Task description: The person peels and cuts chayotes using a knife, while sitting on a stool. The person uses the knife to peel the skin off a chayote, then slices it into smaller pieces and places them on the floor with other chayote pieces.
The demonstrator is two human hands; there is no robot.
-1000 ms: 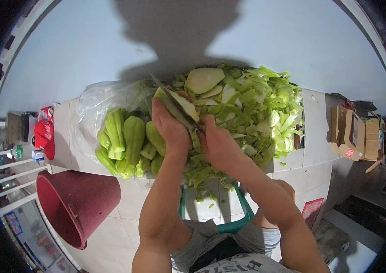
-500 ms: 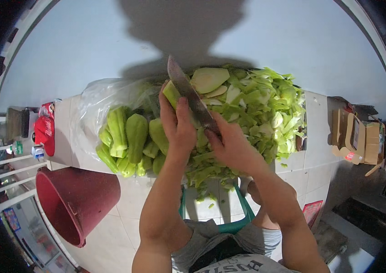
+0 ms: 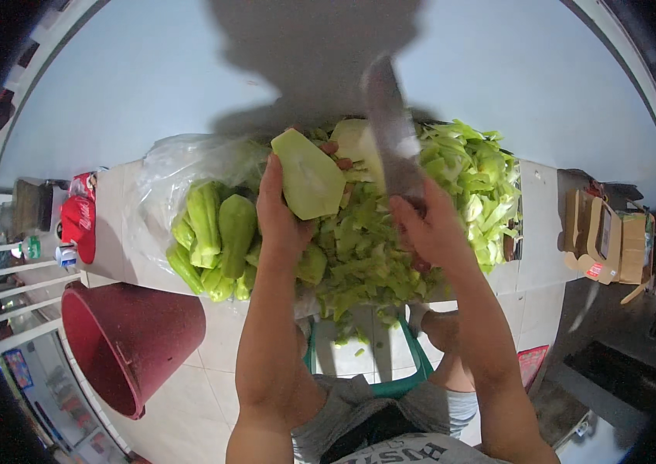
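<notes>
Vegetable (image 3: 308,176) in the left hand (image 3: 280,220), knife (image 3: 393,131) in the right hand (image 3: 430,224)

The pale green thing sits just above the centre of the frame, lifted clear of the heap, its flat-faceted flesh bare of skin on the side I can see. It looks firm and fairly solid, I'd say, with some weight to it, stiff enough not to give under a squeeze. Freshly bared flesh is probably wet and slick, so a wrap around the broad middle seems safest. The left hand grips it much that way: thumb along the left edge, fingertips showing past the upper right. The right hand is closed around the knife's handle; the blade points up, blurred, apart from the vegetable.

That blade is the chief obstacle, standing upright right of the vegetable and partly covering a pale peeled piece (image 3: 353,141) that lies behind. Loose peelings (image 3: 370,255) spread beneath both hands and off to the right. Left of centre, unpeeled green vegetables (image 3: 235,232) crowd beside a clear plastic bag (image 3: 165,170). A dark red bucket (image 3: 150,332) leans at lower left, and a cardboard box (image 3: 602,236) stands open at the right.
</notes>
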